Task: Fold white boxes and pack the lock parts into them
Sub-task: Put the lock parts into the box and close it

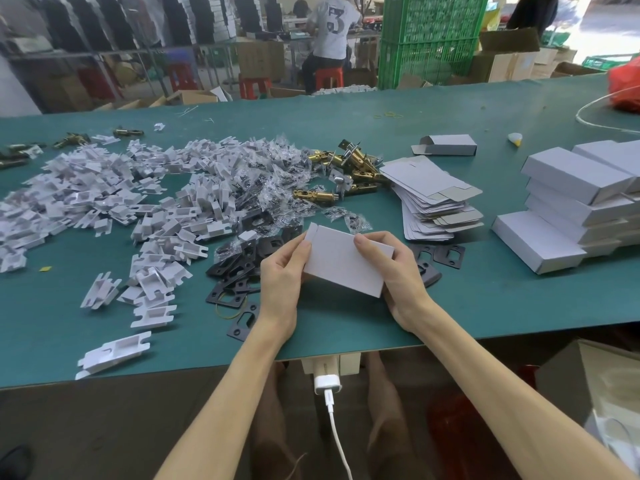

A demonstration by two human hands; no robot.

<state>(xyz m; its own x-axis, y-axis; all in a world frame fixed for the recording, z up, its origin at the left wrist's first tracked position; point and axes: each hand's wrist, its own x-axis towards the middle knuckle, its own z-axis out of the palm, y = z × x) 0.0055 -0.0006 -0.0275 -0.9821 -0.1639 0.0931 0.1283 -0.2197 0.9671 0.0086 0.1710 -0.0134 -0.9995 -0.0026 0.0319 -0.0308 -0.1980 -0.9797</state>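
1. Centre stage, the white box [343, 263] is held just above the counter [485, 306], close to its near edge, with its broad face up and angled a little.
2. The left grip [282, 268] is closed on the box's left end: thumb on the top face, fingers tucked underneath.
3. The right grip [398, 271] clamps the right end, with the thumb on the far top edge and the fingers wrapped round the side.
4. A small flap shows at the box's far-left corner.
5. Right under and beside the hands lie the black strike plates [235, 275], scattered flat on the counter, some overlapping.
6. Beyond them is a spread of small clear bags [277, 174], their contents too small to tell.
7. The brass latch bolts [349, 168] are heaped just past the bags, touching the stack of flat box blanks [436, 202] on their right.
8. Out on the left, a big loose pile of white card inserts [104, 195] runs nearly to the near edge.
9. On the right side, folded boxes [575, 202] are stacked in tiers, well apart from the hands.
10. One more box [446, 145] lies alone on the far side of the blanks, its left end open.
11. A yellow rubber band [228, 310] lies by the nearest plates.
12. Below the counter edge, a white cable [329, 393] hangs from a plug.
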